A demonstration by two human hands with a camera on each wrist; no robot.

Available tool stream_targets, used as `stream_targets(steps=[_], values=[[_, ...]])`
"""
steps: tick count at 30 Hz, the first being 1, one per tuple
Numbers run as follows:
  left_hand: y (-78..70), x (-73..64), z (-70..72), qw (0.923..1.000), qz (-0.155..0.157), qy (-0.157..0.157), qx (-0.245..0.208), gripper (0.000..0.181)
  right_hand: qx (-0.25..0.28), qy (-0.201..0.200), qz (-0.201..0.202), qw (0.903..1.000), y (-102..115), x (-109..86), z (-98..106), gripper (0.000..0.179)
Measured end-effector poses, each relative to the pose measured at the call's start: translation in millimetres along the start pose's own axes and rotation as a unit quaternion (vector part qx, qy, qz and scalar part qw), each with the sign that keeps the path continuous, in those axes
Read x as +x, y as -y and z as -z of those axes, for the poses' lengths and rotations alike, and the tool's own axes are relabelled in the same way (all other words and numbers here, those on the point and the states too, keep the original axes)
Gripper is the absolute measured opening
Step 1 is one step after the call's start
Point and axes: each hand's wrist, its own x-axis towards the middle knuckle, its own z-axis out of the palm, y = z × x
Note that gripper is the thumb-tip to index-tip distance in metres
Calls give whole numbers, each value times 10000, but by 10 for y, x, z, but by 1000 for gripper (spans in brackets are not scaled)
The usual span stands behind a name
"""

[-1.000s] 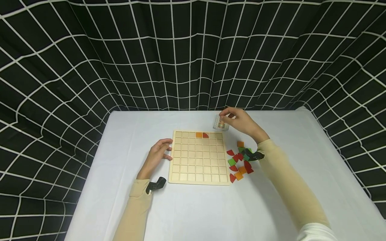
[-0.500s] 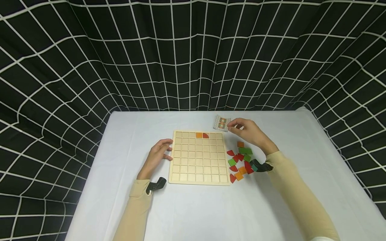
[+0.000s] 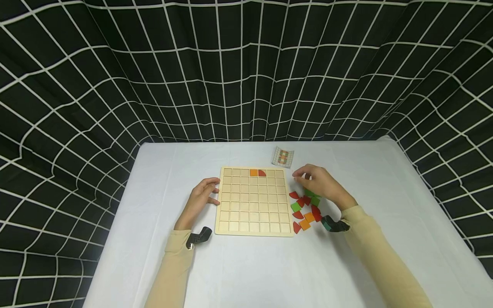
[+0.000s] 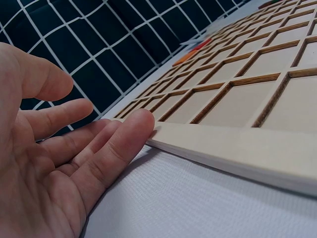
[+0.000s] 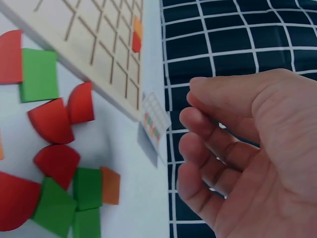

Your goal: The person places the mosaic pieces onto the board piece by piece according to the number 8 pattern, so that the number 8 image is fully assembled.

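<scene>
A wooden board [image 3: 252,201] with a grid of square recesses lies on the table, with an orange square [image 3: 253,173] and a red quarter-circle [image 3: 262,173] in its far row. At the board's left edge is my left hand [image 3: 200,196]; its fingertips touch or nearly touch the rim, fingers relaxed. My right hand [image 3: 319,183] hovers over the far end of the loose pieces, fingers loosely bent. The right wrist view shows nothing between its fingertips. Beneath lie red quarter-circles [image 5: 57,163], green squares [image 5: 39,74] and orange squares [image 3: 304,225]. My right hand hides some pieces in the head view.
Beyond the board's far right corner stands or lies a small pattern card [image 3: 283,157], its edges curled. A white cloth [image 3: 246,269] covers the table. Black curtains [image 3: 246,68] with white grid lines enclose the back and sides.
My right hand has moved from the pattern card back toward me and to the right, over the loose pieces. The card is now uncovered. My left hand has stayed at the board's edge.
</scene>
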Motion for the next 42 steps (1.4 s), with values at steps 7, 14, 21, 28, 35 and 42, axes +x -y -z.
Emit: stream_targets(steps=[7,14,21,28,35,42], values=[[-21,-16,-7,9999,84,-80,-42,40,48,256,-137,9996,-83,-68,-102,27],[-22,-21,-10,10000,55,-66,-16,41,43,508,-165,9986,-132,-98,-183,30],[-3,-21,-9,10000,-26,-9,-53,41,-21,636,-118,9979,-168,-118,-231,31],[-4,-15,-11,10000,-34,-41,-55,41,-201,745,-224,9968,-189,-107,-274,28],[-4,-12,-3,9999,-10,-65,-110,39,-482,670,-191,9964,-193,-98,-322,26],[0,-7,0,9999,20,-55,-108,40,-461,604,-326,9966,-205,-72,-355,17]])
